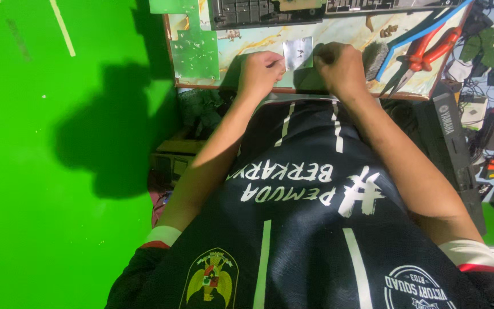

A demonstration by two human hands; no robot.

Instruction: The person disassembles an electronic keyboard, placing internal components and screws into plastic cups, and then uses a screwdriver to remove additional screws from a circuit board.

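Head view: left hand (260,71) and right hand (338,66) both pinch the edges of a small metal plate (297,53), fingers clenched on it, near the front edge of the marbled worktop (338,31); red-handled pliers (430,52) lie just right.

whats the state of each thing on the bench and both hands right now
left hand: fingers curled, pinching the left edge of the metal plate
right hand: closed in a fist by the plate's right edge; grip hidden
metal plate: lying flat on the board
red-handled pliers: lying untouched, handles slightly apart
brush: lying beside the right hand
green circuit board: flat at the board's left end
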